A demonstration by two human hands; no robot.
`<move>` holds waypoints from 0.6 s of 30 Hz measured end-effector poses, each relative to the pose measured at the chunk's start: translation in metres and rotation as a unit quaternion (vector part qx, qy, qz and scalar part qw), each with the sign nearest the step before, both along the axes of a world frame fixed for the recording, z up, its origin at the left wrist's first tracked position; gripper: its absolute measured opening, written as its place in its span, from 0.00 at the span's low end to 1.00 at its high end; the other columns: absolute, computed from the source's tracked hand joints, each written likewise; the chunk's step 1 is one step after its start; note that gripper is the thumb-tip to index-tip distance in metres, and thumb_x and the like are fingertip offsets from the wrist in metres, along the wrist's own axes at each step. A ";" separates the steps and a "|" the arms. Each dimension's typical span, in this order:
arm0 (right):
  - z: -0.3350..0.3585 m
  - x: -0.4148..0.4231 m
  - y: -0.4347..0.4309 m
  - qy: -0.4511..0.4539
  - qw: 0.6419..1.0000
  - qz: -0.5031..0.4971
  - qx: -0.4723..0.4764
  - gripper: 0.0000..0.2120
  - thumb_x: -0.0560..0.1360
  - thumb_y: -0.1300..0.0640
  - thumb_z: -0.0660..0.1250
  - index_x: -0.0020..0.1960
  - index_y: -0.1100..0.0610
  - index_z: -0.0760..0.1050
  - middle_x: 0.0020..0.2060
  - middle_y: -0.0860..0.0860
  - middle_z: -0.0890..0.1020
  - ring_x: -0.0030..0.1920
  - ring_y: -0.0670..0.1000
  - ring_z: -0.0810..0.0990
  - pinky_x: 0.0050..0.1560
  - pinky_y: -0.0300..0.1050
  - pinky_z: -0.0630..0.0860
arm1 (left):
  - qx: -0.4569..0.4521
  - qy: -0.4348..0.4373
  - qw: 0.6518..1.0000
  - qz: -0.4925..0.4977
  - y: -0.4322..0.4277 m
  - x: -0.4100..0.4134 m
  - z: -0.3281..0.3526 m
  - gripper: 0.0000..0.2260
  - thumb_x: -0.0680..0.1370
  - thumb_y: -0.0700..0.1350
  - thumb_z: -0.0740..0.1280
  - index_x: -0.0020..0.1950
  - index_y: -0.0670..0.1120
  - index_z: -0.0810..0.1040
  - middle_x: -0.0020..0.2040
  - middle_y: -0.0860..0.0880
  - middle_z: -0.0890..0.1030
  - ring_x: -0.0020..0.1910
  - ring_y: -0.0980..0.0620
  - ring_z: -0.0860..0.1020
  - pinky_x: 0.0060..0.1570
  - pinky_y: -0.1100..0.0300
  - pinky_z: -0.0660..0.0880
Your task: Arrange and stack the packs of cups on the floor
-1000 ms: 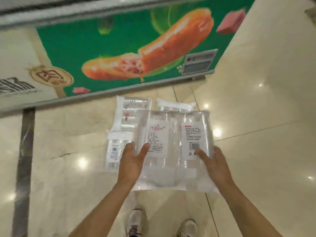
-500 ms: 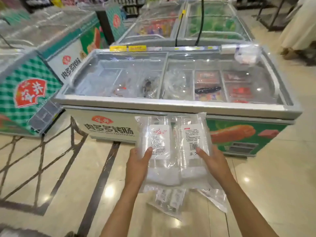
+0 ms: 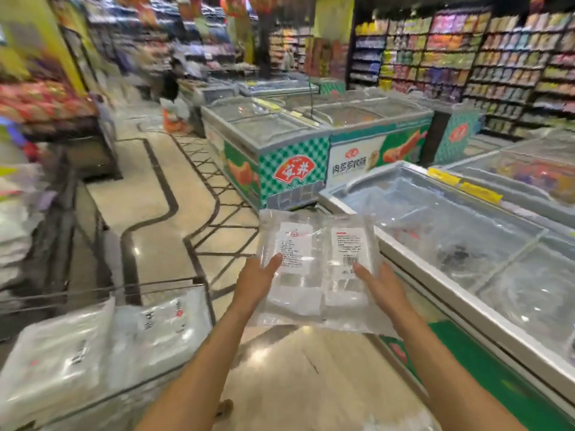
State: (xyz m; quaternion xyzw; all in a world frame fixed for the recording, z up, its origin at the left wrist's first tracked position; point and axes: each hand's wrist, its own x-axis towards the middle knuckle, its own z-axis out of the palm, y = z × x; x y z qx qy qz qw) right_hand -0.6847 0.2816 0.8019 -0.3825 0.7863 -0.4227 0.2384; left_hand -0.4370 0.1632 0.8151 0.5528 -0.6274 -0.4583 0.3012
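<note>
- Holding up a clear plastic pack [image 3: 317, 269] in the lower middle of the frame, both hands under its lower half, pack tilted a bit and facing up toward the camera.
- Left hand [image 3: 256, 283] gripping the pack's left edge, thumb lying across the front near the left white label [image 3: 294, 248]; rest of the fingers tucked behind the plastic, so can't tell exactly how they're sitting.
- Right hand [image 3: 381, 286] gripping the right edge the same way, thumb pressing on the front just below the barcode on the right white label [image 3: 350, 248], other fingers hidden behind.
- Looking like two bundles of something transparent side by side inside the pack, hard to tell what exactly tbh.
- Hanging right next to the glass-topped chest freezer [image 3: 451, 244] that's filling the right side of the frame, pack overlapping its near corner in the picture.
- Sitting in the lower left corner: a wire cart [image 3: 168, 283] loaded with more bagged clear packs [image 3: 93, 343].
- Standing further back in the middle of the frame: more freezers [image 3: 280, 144] with green checkered sides and a red logo.
- Running along the upper right: shelves [image 3: 466, 54] packed with colourful goods, all pretty blurry.
- Showing patterned tile floor [image 3: 161, 194] with dark lines through the left centre.
</note>
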 end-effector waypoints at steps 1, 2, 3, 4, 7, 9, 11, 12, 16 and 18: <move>0.003 0.015 -0.025 0.013 1.000 0.024 -0.005 0.34 0.69 0.28 0.68 0.66 0.49 0.77 0.58 0.48 0.83 0.57 0.52 0.81 0.61 0.55 0.77 | 0.004 -0.001 1.000 0.020 -0.012 0.022 0.005 0.36 0.77 0.67 0.65 0.75 0.43 0.68 0.71 0.47 0.73 0.69 0.44 0.73 0.57 0.58 0.66; 0.016 0.038 -0.047 0.014 0.999 0.046 -0.003 0.37 0.67 0.25 0.67 0.65 0.49 0.78 0.57 0.48 0.83 0.55 0.52 0.82 0.60 0.55 0.78 | 0.012 -0.008 0.999 0.038 -0.025 0.043 0.010 0.39 0.75 0.70 0.64 0.75 0.44 0.69 0.71 0.47 0.74 0.68 0.43 0.74 0.59 0.57 0.68; 0.021 0.055 -0.070 0.016 0.997 0.074 -0.001 0.38 0.67 0.24 0.66 0.63 0.52 0.79 0.55 0.50 0.84 0.52 0.51 0.83 0.56 0.53 0.79 | 0.014 -0.014 0.998 0.059 -0.036 0.065 0.014 0.41 0.72 0.74 0.63 0.72 0.44 0.71 0.68 0.48 0.77 0.64 0.43 0.77 0.59 0.56 0.71; 0.034 0.079 -0.085 0.021 0.995 0.099 0.013 0.34 0.70 0.27 0.66 0.60 0.55 0.80 0.52 0.53 0.84 0.47 0.51 0.82 0.52 0.49 0.79 | 0.010 -0.015 0.997 0.078 -0.048 0.087 0.016 0.41 0.70 0.77 0.62 0.69 0.45 0.74 0.64 0.47 0.80 0.59 0.44 0.80 0.58 0.55 0.74; 0.039 0.138 -0.135 0.015 0.988 0.153 0.015 0.32 0.74 0.34 0.66 0.64 0.59 0.78 0.55 0.57 0.84 0.51 0.56 0.82 0.54 0.50 0.77 | 0.000 -0.010 0.993 0.121 -0.076 0.154 0.016 0.34 0.72 0.72 0.65 0.62 0.46 0.78 0.54 0.49 0.83 0.51 0.47 0.82 0.53 0.54 0.77; 0.034 0.174 -0.165 0.013 0.982 0.186 0.010 0.36 0.71 0.31 0.65 0.67 0.56 0.78 0.58 0.56 0.83 0.57 0.58 0.82 0.61 0.57 0.77 | -0.002 -0.004 0.985 0.171 -0.087 0.195 0.016 0.41 0.66 0.78 0.64 0.63 0.47 0.78 0.56 0.49 0.84 0.52 0.48 0.82 0.55 0.51 0.78; 0.025 0.211 -0.195 0.016 0.976 0.214 0.023 0.32 0.73 0.34 0.66 0.65 0.57 0.79 0.57 0.55 0.84 0.57 0.59 0.82 0.60 0.58 0.77 | 0.006 -0.008 0.979 0.201 -0.095 0.236 0.004 0.40 0.69 0.75 0.64 0.66 0.44 0.75 0.61 0.50 0.81 0.56 0.49 0.79 0.56 0.54 0.75; 0.023 0.231 -0.206 0.012 0.973 0.227 0.031 0.27 0.76 0.37 0.67 0.64 0.57 0.79 0.55 0.54 0.84 0.54 0.58 0.82 0.58 0.56 0.78 | 0.006 -0.009 0.974 0.225 -0.096 0.254 -0.001 0.40 0.71 0.74 0.65 0.67 0.43 0.74 0.63 0.51 0.79 0.59 0.49 0.78 0.57 0.54 0.74; 0.014 0.306 -0.247 0.003 0.954 0.294 0.055 0.10 0.79 0.45 0.67 0.54 0.50 0.74 0.47 0.49 0.78 0.44 0.51 0.77 0.39 0.44 0.69 | 0.022 0.030 0.955 0.294 -0.094 0.322 -0.020 0.30 0.75 0.66 0.67 0.68 0.46 0.76 0.62 0.49 0.81 0.59 0.46 0.79 0.58 0.53 0.75; 0.004 0.341 -0.269 0.005 0.941 0.334 0.051 0.11 0.78 0.44 0.68 0.56 0.49 0.75 0.47 0.48 0.79 0.43 0.48 0.77 0.37 0.41 0.69 | 0.027 0.038 0.943 0.330 -0.098 0.353 -0.037 0.31 0.73 0.69 0.66 0.66 0.48 0.77 0.59 0.51 0.82 0.57 0.48 0.80 0.57 0.52 0.76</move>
